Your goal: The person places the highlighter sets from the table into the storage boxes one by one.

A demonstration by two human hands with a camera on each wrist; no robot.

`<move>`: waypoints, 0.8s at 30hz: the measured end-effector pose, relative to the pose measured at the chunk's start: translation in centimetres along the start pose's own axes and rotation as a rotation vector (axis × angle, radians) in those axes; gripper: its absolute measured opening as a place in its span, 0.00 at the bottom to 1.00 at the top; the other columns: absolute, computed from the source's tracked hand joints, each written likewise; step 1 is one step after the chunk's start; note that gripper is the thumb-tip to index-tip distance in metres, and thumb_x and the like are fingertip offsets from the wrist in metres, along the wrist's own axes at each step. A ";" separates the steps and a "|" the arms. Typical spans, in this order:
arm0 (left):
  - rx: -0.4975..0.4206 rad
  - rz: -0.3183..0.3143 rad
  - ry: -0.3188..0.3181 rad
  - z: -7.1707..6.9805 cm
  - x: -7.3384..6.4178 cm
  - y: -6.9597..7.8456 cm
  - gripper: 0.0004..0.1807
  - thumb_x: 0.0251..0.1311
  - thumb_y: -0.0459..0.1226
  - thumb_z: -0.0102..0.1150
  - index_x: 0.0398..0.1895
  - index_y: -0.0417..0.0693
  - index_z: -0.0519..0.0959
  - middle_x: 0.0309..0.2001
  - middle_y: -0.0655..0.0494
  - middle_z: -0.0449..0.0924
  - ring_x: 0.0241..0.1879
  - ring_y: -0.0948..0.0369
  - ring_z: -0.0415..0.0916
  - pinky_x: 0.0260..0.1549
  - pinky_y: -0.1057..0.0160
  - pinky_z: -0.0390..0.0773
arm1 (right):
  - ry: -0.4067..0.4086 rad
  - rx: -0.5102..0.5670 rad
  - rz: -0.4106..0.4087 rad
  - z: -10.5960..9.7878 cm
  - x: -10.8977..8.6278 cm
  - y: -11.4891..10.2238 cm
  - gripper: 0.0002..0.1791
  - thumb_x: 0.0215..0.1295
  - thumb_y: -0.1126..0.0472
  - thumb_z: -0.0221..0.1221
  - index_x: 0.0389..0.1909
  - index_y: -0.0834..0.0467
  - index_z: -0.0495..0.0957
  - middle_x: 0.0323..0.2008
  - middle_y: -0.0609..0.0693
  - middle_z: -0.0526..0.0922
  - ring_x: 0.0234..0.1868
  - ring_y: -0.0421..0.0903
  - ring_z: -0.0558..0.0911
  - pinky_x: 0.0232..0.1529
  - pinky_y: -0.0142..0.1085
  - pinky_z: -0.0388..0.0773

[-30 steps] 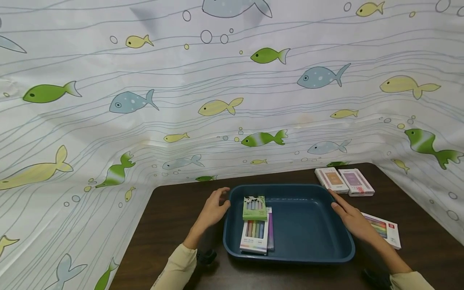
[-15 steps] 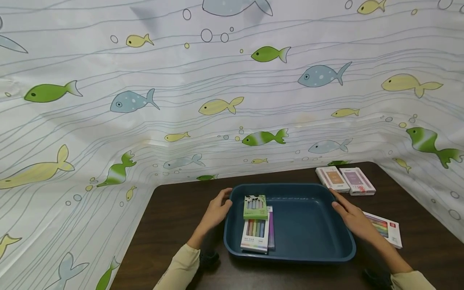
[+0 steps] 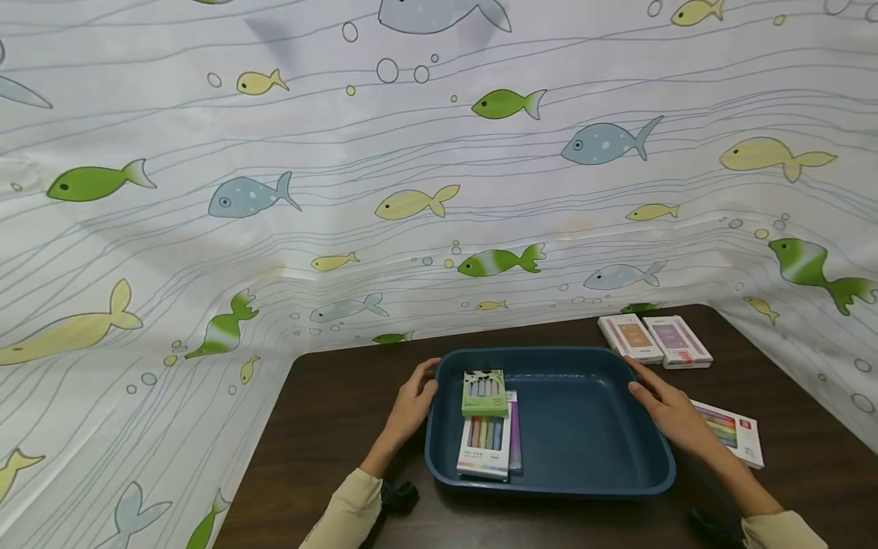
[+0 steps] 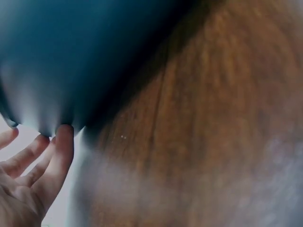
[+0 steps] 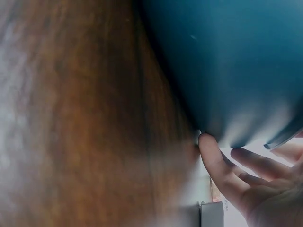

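Observation:
A dark blue rectangular tray sits on the table between my two hands. My left hand touches its left side, with extended fingertips against the outer wall in the left wrist view. On the opposite side my right hand touches the wall, its thumb at the rim and its fingers stretched along the outside. Inside the tray, on the left, a green box with a window onto pastel sticks overlaps a white box of coloured sticks. Partly hidden beneath lies a purple pack.
Behind the tray's right corner lie a white box with an orange label and another with a purple label. A white box with a rainbow window lies right of my right hand. A fish-patterned curtain hangs behind the dark wooden table.
My left hand has moved slightly right, from beside the tray to its left wall. My right hand stays at the right side. The boxes inside keep their places.

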State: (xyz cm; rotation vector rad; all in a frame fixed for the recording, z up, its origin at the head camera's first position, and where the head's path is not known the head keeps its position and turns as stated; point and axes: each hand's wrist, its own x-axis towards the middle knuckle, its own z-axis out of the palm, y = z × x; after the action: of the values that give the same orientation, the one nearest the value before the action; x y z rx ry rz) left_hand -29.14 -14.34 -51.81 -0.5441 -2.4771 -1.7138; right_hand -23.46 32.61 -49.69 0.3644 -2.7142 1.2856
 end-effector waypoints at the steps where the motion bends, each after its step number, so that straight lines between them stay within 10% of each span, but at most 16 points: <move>1: -0.016 -0.003 -0.004 0.0 0.0 0.1 0.24 0.81 0.37 0.41 0.77 0.52 0.63 0.64 0.40 0.72 0.44 0.47 0.77 0.32 0.54 0.78 | 0.007 -0.007 -0.001 0.0 0.0 -0.1 0.32 0.84 0.50 0.45 0.82 0.54 0.50 0.72 0.74 0.58 0.64 0.75 0.68 0.54 0.69 0.67; 9: -0.098 -0.019 -0.052 -0.6 -0.7 2.7 0.24 0.80 0.33 0.42 0.76 0.45 0.63 0.64 0.32 0.69 0.48 0.39 0.74 0.29 0.56 0.78 | 0.052 -0.056 -0.004 -0.1 -0.2 -0.6 0.32 0.82 0.50 0.48 0.80 0.57 0.56 0.67 0.75 0.66 0.59 0.74 0.74 0.48 0.64 0.75; 24: -0.094 -0.011 -0.026 -0.1 -0.1 -0.6 0.24 0.81 0.40 0.42 0.77 0.54 0.64 0.64 0.45 0.71 0.50 0.47 0.76 0.30 0.54 0.81 | 0.015 -0.105 -0.013 -1.9 0.3 -1.0 0.30 0.81 0.49 0.51 0.75 0.61 0.66 0.64 0.72 0.72 0.55 0.69 0.79 0.48 0.63 0.75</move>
State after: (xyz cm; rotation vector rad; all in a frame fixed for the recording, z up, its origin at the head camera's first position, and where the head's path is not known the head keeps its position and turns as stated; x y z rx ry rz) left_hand -29.25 -14.64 -52.31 -0.5660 -2.4305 -1.8470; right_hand -23.52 33.37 -47.64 0.3595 -2.7480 1.1323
